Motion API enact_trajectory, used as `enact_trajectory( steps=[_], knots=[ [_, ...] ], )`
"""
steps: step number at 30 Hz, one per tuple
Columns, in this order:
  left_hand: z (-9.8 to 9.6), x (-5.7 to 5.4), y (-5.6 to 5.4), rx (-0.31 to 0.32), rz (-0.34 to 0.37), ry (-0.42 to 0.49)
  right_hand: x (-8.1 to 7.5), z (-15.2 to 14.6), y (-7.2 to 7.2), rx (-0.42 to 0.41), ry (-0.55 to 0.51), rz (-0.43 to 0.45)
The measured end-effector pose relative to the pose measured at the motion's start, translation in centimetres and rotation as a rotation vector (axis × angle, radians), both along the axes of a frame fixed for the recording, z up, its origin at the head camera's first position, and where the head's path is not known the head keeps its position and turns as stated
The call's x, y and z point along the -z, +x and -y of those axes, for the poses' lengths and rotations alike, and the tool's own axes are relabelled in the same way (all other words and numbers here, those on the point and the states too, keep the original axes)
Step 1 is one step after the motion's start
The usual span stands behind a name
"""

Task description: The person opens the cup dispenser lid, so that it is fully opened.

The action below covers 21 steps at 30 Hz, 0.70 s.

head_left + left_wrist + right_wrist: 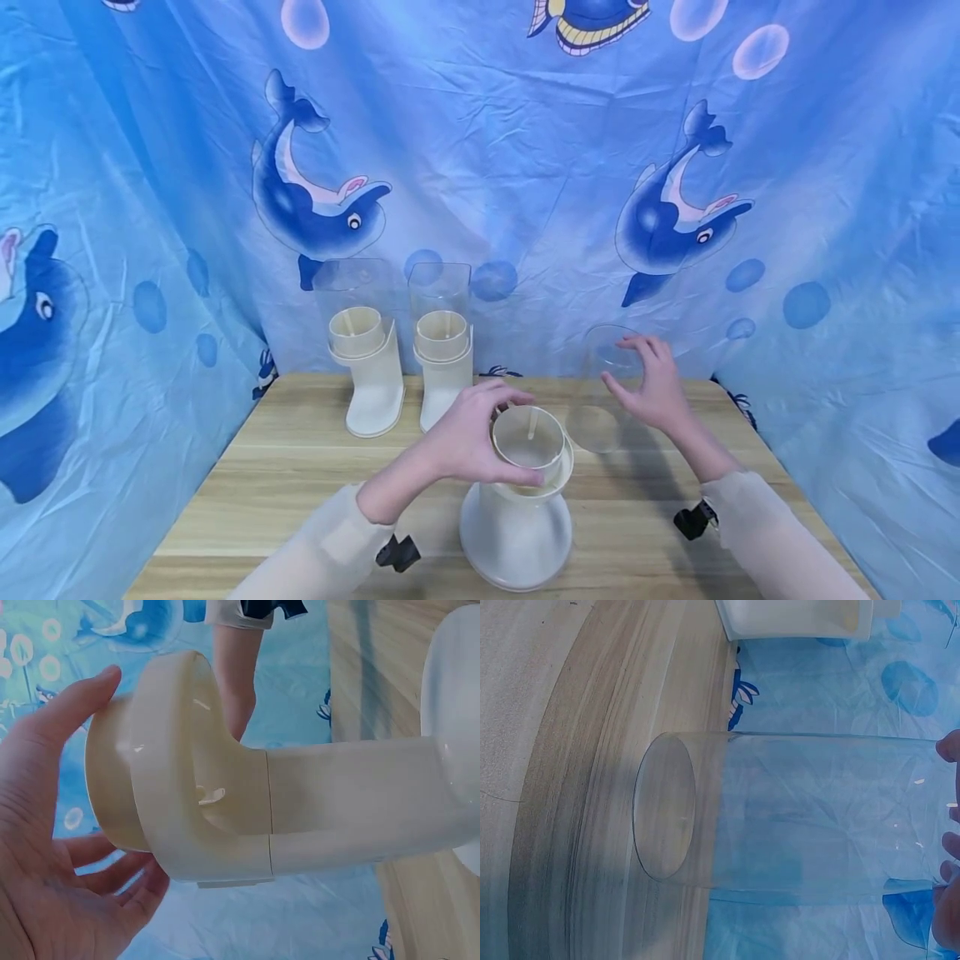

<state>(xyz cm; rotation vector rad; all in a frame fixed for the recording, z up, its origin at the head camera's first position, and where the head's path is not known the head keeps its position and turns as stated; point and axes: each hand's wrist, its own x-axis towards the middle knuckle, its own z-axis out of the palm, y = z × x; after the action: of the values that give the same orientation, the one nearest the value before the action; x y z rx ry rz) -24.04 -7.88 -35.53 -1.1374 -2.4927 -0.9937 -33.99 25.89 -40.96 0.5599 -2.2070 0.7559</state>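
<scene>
Your clear cylinder stands nearly upright above the counter, to the right of the round-based stand and apart from it. Your right hand holds it near the top, thumb and fingers spread wide round the wall; whether the lower edge touches the wood, you cannot tell from here. The wall looks thin and slick, so a loose grip could let it slide through your fingers, and a hard squeeze could flex it. Being see-through, its lower rim is easy to misjudge and could knock the stand.

Your left hand grips the pale cup at the head of that stand, thumb on one side and fingers curled on the other. The cup sits in a thick ring carried on an offset neck, so pushing sideways or down there could rock the round foot.

The stand is cream, smooth and faintly glossy, like moulded plastic, with a fine seam across the neck. Behind it, two similar stands, a left one and a right one, rest on flatter, longer feet. The counter shows pale wood grain; beyond hangs a creased, shiny blue cloth printed with dolphins.
</scene>
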Motion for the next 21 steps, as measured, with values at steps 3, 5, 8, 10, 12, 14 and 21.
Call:
enact_trajectory(
  steps=[3, 5, 8, 10, 12, 14, 21],
  knots=[
    [-0.1, -0.2, -0.1, -0.010, 0.019, -0.008, 0.0, 0.1, 0.0, -0.009, -0.013, -0.006],
    [-0.3, -0.3, -0.3, -0.012, 0.022, -0.022, 0.0, 0.1, 0.0, -0.012, -0.020, -0.014],
    [-0.4, -0.5, -0.8, -0.009, 0.021, -0.039, 0.1, 0.1, 0.0, -0.012, -0.022, -0.008],
    [-0.5, -0.5, -1.2, -0.007, 0.023, -0.049, 0.1, 0.1, 0.0, -0.006, -0.016, 0.002],
    [-0.7, -0.7, -1.7, -0.003, 0.025, -0.051, 0.1, 0.1, 0.1, -0.003, -0.012, 0.010],
    [-0.8, -0.9, -2.3, -0.002, 0.023, -0.053, 0.1, 0.2, 0.1, -0.002, -0.009, 0.009],
    [-1.7, -2.1, -5.2, -0.043, 0.002, -0.057, 0.1, 0.3, 0.0, -0.007, -0.013, -0.013]
  ],
)
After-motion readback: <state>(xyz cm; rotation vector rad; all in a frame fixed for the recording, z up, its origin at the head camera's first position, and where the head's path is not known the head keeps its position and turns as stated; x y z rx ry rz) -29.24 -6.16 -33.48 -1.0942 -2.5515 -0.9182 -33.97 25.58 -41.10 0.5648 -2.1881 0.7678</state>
